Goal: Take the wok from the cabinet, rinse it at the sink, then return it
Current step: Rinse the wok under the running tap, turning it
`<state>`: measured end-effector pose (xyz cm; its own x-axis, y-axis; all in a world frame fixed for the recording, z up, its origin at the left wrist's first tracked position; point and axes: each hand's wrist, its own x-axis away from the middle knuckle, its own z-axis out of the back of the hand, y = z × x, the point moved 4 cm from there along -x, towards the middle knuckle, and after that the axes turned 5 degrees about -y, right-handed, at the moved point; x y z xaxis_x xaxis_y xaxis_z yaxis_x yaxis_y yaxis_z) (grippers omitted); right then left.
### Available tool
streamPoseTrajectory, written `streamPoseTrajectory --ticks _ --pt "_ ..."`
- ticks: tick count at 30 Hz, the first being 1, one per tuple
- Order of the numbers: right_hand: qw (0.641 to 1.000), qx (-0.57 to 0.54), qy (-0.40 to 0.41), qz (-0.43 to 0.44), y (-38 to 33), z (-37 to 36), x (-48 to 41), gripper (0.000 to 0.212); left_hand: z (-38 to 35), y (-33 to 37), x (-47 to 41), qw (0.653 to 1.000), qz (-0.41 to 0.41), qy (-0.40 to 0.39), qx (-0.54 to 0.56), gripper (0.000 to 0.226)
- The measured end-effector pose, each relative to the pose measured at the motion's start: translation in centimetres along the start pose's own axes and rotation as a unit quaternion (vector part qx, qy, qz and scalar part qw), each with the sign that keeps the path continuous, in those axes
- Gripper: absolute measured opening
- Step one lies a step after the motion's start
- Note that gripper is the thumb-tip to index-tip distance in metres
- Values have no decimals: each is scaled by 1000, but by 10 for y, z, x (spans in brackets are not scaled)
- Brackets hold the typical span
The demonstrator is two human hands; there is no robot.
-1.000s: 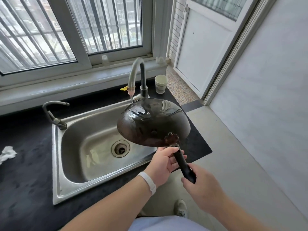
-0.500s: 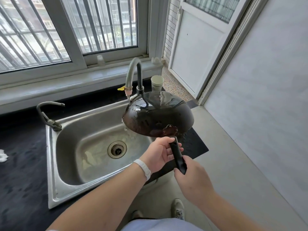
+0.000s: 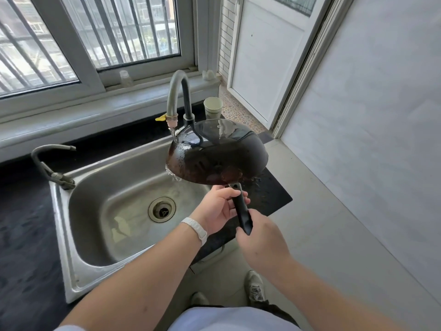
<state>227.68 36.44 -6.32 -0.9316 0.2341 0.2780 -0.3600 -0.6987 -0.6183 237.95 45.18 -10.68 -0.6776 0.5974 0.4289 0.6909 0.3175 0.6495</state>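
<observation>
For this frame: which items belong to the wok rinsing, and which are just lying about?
In use: wok, gripped at its handle by left hand and right hand; running faucet; sink.
Lying about: paper cup on the counter; small side tap; bottle on the windowsill.

Daylight floods through barred windows (image 3: 133, 32) on the far side; a white door (image 3: 265, 58) stands far right beside a pale wall (image 3: 381, 115), with a black countertop (image 3: 23, 235) at left.
</observation>
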Motion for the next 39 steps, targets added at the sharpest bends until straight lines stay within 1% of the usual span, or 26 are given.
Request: streamPoseTrajectory --ticks 2,7,11,16,23,26,31,35,39 --pt "1000 -4 -1 -2 -5 -5 3 10 5 0 1 1000 -1 -8 2 34" --pt "1000 -22 7 -18 -20 -20 11 14 15 3 6 999 3 -36 -5 23" --pt "998 -50 6 -44 -32 -32 17 32 20 9 10 998 16 -64 -11 20" --pt "994 -91 18 -65 -47 -39 16 39 23 21 14 995 31 -97 -3 23" --pt "989 -119 24 -82 -67 -52 19 30 36 33 18 994 43 -102 -21 29" --pt "988 -125 21 -84 -75 -57 18 33 44 36 19 994 45 -100 -19 30" --pt "987 -129 25 -88 -84 -62 18 46 48 41 20 993 49 -106 -26 39" --pt "987 -131 20 -86 -87 -64 20 47 52 43 22 992 47 -116 -27 42" --pt "987 -134 21 -87 -87 -63 25 42 54 41 24 991 49 -123 -28 43"
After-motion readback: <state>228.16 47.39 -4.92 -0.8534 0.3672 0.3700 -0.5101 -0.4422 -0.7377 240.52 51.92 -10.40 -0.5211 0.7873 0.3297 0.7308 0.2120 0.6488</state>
